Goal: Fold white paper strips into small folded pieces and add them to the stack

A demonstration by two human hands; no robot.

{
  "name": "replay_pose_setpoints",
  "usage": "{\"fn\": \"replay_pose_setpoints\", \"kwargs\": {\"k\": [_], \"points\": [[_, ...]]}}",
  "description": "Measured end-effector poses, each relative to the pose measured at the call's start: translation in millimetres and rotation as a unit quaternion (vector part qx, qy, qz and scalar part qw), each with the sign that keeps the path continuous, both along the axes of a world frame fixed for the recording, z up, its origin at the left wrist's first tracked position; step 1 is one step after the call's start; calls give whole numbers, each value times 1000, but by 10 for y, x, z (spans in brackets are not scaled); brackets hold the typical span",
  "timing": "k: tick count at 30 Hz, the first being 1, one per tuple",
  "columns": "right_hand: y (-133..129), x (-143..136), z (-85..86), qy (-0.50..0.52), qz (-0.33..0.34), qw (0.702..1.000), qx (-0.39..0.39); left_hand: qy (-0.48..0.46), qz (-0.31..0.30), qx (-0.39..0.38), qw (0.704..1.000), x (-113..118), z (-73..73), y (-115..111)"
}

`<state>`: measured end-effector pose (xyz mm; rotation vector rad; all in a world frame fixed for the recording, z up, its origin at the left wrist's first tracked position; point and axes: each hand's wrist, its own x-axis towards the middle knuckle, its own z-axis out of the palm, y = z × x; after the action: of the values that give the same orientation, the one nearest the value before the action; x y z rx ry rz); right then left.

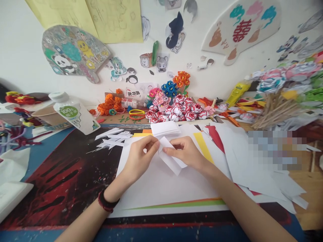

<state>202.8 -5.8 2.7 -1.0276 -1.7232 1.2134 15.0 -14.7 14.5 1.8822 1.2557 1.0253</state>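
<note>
A folded strip of white paper (172,162) is held between my two hands, over a large white sheet (156,188) on the table. My left hand (142,154) pinches the strip's upper left corner between thumb and fingertips. On the strip's right side, my right hand (188,152) grips it with the thumb on top and the fingers curled behind. The strip has a crease, and its lower end points toward me. Just beyond my fingers lies a small stack of white paper pieces (165,128).
Cut white strips (113,137) lie on the dark mat (75,181). Red-and-white paper flowers (176,109) stand along the wall. A white bottle (75,112) leans at the left, a yellow bottle (238,90) at the right. Loose white sheets (252,161) spread on the right.
</note>
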Motion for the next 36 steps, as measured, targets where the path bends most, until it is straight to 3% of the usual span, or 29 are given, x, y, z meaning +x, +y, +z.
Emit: {"fn": "replay_pose_setpoints", "kwargs": {"k": [15, 21, 28, 36], "points": [[44, 4, -3, -19, -43, 999, 21, 30, -31, -15, 999, 34, -80, 66], [42, -13, -19, -9, -60, 998, 28, 67, -14, 23, 997, 46, -107, 44], [-3, 23, 38, -2, -61, 998, 28, 82, -40, 41, 995, 39, -65, -43], [-19, 56, 78, -30, -31, 998, 40, 24, -53, -21, 998, -22, -7, 0]]}}
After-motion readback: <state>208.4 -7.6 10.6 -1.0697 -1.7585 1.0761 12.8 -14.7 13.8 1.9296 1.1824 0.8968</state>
